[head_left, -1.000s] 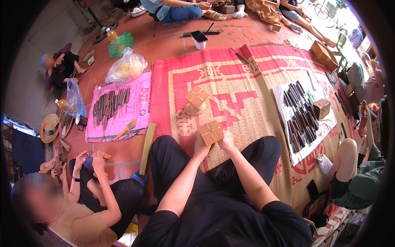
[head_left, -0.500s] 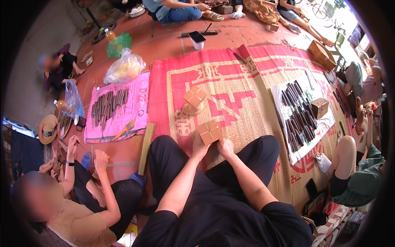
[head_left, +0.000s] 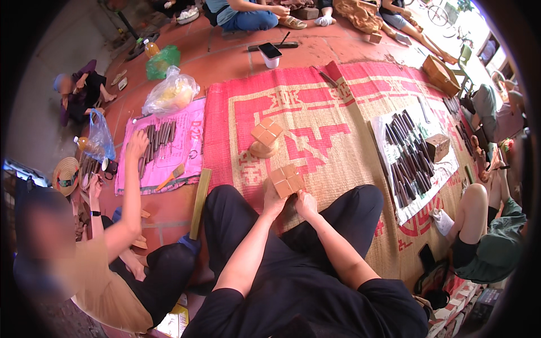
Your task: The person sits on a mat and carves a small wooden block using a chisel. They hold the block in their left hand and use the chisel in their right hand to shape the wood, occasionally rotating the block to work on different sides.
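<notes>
Over my lap I hold a square wooden block with a pale cross marked on its top face. My left hand grips it from below at its left side, fingers partly hidden under it. My right hand is closed at the block's lower right corner; its fingertips are partly hidden. Just beyond, a similar cross-marked wooden block rests tilted on a round wooden piece on the mat.
A red and straw mat spreads ahead. Rows of dark-handled carving tools lie on a white sheet at right. At left, a co-worker's hand is over more tools on a pink sheet. A wooden strip lies beside my left knee.
The co-worker at left has stretched an arm forward to the tools on the pink sheet. My hands and the block have barely moved.
</notes>
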`<state>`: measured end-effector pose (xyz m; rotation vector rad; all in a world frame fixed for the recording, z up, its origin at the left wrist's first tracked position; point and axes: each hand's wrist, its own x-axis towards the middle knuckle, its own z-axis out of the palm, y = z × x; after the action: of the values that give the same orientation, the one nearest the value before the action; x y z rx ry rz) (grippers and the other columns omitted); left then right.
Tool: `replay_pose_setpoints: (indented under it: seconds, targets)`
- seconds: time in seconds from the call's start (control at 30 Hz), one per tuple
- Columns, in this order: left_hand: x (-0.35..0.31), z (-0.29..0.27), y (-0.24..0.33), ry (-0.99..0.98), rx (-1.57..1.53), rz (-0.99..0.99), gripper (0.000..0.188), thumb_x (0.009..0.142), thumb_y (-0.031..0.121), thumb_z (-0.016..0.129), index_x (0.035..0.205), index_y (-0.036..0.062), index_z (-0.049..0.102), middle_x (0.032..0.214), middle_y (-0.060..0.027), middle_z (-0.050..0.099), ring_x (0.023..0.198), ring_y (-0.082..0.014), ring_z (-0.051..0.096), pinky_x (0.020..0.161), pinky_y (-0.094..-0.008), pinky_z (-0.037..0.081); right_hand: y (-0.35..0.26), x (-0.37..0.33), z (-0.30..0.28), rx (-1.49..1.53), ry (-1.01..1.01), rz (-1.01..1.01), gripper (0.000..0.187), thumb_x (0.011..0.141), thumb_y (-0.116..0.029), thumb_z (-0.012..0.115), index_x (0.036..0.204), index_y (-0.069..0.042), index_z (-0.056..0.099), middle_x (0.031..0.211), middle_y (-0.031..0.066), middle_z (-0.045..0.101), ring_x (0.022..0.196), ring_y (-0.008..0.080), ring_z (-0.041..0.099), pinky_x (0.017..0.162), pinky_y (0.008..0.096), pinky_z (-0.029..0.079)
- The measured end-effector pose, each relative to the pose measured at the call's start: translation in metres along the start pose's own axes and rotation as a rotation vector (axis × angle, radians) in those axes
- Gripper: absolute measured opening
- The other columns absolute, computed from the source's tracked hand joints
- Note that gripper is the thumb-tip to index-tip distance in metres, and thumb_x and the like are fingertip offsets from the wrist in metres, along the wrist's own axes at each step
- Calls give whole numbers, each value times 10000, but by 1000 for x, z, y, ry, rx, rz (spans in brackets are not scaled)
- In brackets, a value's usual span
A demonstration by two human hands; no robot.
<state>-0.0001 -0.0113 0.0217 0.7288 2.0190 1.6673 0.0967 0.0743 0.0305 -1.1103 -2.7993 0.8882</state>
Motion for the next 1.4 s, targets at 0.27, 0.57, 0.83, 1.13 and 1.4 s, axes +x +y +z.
replay_pose_setpoints:
  seconds: [0.27,0.57,0.83,1.13,1.4]
  targets:
    - [-1,-1,15,-26,86,67,406,814,329,613,1099,57,516,1064,-114,550,982,-239,551,806,-323,441,-12,-10,18,72,157,71,174,777,-145,485,905,-26,483,672,237,594,633,397,598,604,500,470]
    - [1,-4,6,-47,96,-46,464,805,343,601,1131,55,437,1057,-124,533,978,-257,565,790,-338,439,-25,-13,-1,152,110,50,213,784,-116,473,968,-11,445,681,237,599,674,401,604,610,497,463]
    - [-2,-3,6,-59,165,95,414,820,331,570,1120,59,487,1111,-131,508,1023,-300,528,808,-365,438,2,-15,34,51,76,19,169,785,-110,460,928,-18,463,656,220,600,630,382,609,576,490,468]
    - [1,-3,7,-148,-135,-82,322,819,212,653,1068,31,559,1000,-24,594,899,-119,552,780,-267,446,6,-8,30,103,169,11,149,799,-129,455,897,-20,482,610,228,572,588,394,590,510,492,445]
    - [10,-6,27,-48,-342,-65,377,821,215,651,1137,70,506,1044,-17,564,959,-114,532,832,-281,431,35,10,2,411,104,289,221,780,-156,440,935,-35,540,800,220,612,803,364,600,720,472,438]
